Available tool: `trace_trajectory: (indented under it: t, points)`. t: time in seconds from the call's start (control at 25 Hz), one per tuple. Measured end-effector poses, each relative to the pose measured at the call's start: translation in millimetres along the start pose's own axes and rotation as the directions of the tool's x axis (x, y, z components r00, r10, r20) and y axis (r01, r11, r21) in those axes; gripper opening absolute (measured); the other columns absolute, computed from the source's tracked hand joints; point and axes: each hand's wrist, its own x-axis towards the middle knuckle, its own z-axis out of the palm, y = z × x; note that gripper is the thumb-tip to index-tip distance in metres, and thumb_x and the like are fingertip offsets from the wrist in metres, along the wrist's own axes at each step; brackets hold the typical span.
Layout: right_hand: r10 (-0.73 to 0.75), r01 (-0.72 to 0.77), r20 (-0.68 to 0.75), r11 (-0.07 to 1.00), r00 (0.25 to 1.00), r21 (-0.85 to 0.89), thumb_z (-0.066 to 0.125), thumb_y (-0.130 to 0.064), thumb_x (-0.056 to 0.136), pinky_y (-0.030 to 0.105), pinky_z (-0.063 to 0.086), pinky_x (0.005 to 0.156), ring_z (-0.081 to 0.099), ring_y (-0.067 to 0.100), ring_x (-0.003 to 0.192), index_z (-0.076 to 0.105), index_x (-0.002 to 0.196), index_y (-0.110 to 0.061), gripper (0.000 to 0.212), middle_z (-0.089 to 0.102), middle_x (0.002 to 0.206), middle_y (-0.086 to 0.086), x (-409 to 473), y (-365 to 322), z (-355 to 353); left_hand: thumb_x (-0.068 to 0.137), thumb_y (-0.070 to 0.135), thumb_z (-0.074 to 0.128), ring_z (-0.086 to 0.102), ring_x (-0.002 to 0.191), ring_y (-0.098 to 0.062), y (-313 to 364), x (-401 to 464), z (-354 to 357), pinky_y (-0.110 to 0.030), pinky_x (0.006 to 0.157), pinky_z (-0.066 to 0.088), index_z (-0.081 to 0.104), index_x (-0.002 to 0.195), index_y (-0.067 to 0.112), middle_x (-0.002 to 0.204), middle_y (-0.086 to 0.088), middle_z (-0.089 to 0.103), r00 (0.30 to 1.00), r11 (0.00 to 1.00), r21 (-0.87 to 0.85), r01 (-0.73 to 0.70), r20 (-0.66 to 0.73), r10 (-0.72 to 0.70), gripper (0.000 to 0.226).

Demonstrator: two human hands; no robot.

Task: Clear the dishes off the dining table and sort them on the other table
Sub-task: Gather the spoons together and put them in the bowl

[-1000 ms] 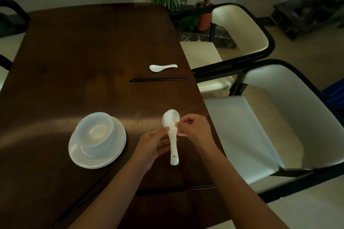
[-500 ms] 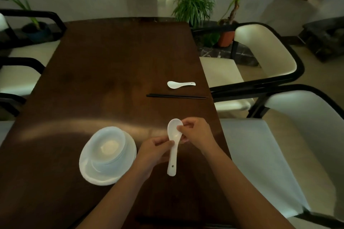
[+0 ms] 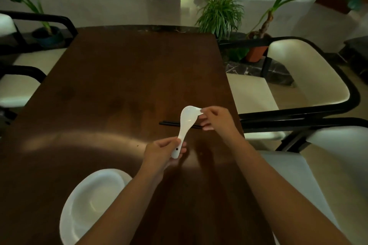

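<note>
My left hand (image 3: 164, 152) grips the handle of a white ceramic spoon (image 3: 187, 120), which slants up and away over the dark wooden dining table (image 3: 119, 85). Right beside that spoon's bowl, the fingertips of my right hand (image 3: 218, 118) pinch the handle end of a second white spoon (image 3: 199, 111); the rest of it is hidden behind the held spoon. Black chopsticks (image 3: 169, 123) lie on the table just under both hands. A white bowl (image 3: 93, 203) sits on a white plate (image 3: 127, 177) at the lower left, partly covered by my left forearm.
Two cream chairs with black frames (image 3: 310, 77) (image 3: 338, 155) stand along the table's right side, and two more (image 3: 18, 87) on the left. Potted plants (image 3: 221, 14) stand on the floor beyond the far end.
Both hands moved forward over the table with the spoon. My right hand left the held spoon's bowl and closed on the spoon lying by the chopsticks. The bowl and plate now sit nearer me.
</note>
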Motion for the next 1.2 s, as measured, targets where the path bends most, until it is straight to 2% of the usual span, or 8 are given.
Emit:
trace_trajectory:
  t: [0.08, 0.2, 0.52, 0.6, 0.68, 0.76, 0.92, 1.2]
  points:
    - [-0.155, 0.104, -0.095, 0.908, 0.983, -0.407, 0.054, -0.016, 0.090, 0.032, 0.051, 0.085, 0.064, 0.025, 0.096, 0.065, 0.111, -0.009, 0.025, 0.067, 0.113, 0.011, 41, 10, -7, 0.084, 0.014, 0.063, 0.070, 0.068, -0.010, 1, 18, 2, -0.021, 0.056, 0.053, 0.068, 0.093, 0.010, 0.083, -0.006, 0.073, 0.999, 0.998, -0.054, 0.022, -0.030, -0.024, 0.011]
    - [-0.151, 0.198, 0.130, 0.668, 0.980, -0.717, 0.054, -0.016, 0.091, 0.036, 0.045, 0.096, 0.055, 0.027, 0.113, 0.058, 0.124, -0.012, 0.034, 0.058, 0.127, 0.011, 90, 19, -6, 0.084, 0.013, 0.062, 0.070, 0.065, -0.010, -2, 38, 2, -0.020, 0.051, 0.054, 0.068, 0.090, 0.010, 0.083, -0.007, 0.073, 0.995, 0.990, -0.127, 0.057, -0.070, -0.067, 0.009]
    - [-0.125, 0.270, 0.240, 0.509, 0.963, -0.818, 0.054, -0.013, 0.088, 0.031, 0.049, 0.071, 0.062, 0.024, 0.084, 0.065, 0.097, -0.011, 0.014, 0.068, 0.096, 0.011, 115, 19, 2, 0.085, 0.011, 0.062, 0.067, 0.085, -0.020, -2, 62, -1, -0.029, 0.070, 0.055, 0.064, 0.085, 0.011, 0.089, -0.011, 0.070, 0.988, 0.972, -0.223, 0.074, -0.119, -0.102, 0.002]
    - [-0.192, 0.177, 0.052, 0.726, 0.980, -0.664, 0.058, -0.014, 0.086, 0.028, 0.050, 0.067, 0.063, 0.019, 0.076, 0.066, 0.091, -0.010, 0.010, 0.068, 0.085, 0.006, 100, 1, -5, 0.085, 0.011, 0.062, 0.067, 0.084, -0.019, 0, 62, -6, -0.030, 0.073, 0.054, 0.065, 0.085, 0.011, 0.088, -0.010, 0.070, 0.988, 0.971, -0.233, 0.047, -0.131, -0.080, 0.003]
    - [-0.074, 0.068, -0.063, 0.993, 0.995, -0.097, 0.065, -0.013, 0.083, 0.019, 0.050, 0.055, 0.062, 0.009, 0.059, 0.065, 0.077, -0.011, 0.006, 0.066, 0.069, 0.001, 64, -19, -1, 0.084, 0.013, 0.062, 0.068, 0.082, -0.017, 2, 59, -11, -0.030, 0.073, 0.055, 0.067, 0.087, 0.011, 0.086, -0.008, 0.072, 0.990, 0.975, -0.223, 0.009, -0.132, -0.040, 0.006]
    - [0.062, -0.088, 0.085, 0.937, 0.994, 0.339, 0.067, -0.011, 0.081, 0.014, 0.050, 0.049, 0.062, 0.005, 0.051, 0.066, 0.074, -0.010, 0.007, 0.066, 0.063, 0.002, 18, -30, 16, 0.083, 0.015, 0.063, 0.068, 0.083, -0.018, 2, 53, -13, -0.032, 0.074, 0.056, 0.070, 0.086, 0.014, 0.084, -0.005, 0.073, 0.992, 0.984, -0.177, -0.030, -0.129, 0.007, 0.007]
    - [0.218, -0.285, 0.205, 0.870, 0.954, 0.404, 0.068, -0.016, 0.081, 0.015, 0.052, 0.051, 0.066, 0.009, 0.058, 0.065, 0.086, -0.011, 0.007, 0.069, 0.080, 0.005, -28, -33, 50, 0.078, 0.022, 0.067, 0.069, 0.080, -0.018, 0, 34, -17, -0.026, 0.060, 0.057, 0.069, 0.083, 0.022, 0.084, 0.004, 0.072, 0.991, 0.988, -0.099, -0.117, -0.080, 0.110, 0.006]
    - [0.159, -0.213, 0.174, 0.910, 0.972, 0.357, 0.069, -0.020, 0.081, 0.014, 0.049, 0.047, 0.065, 0.005, 0.049, 0.065, 0.080, -0.012, 0.009, 0.071, 0.068, -0.001, -34, -31, 68, 0.066, 0.029, 0.066, 0.072, 0.076, -0.017, 3, 10, -33, -0.021, 0.056, 0.055, 0.069, 0.089, 0.019, 0.080, 0.007, 0.075, 0.986, 0.963, -0.222, -0.155, 0.028, 0.165, 0.025]
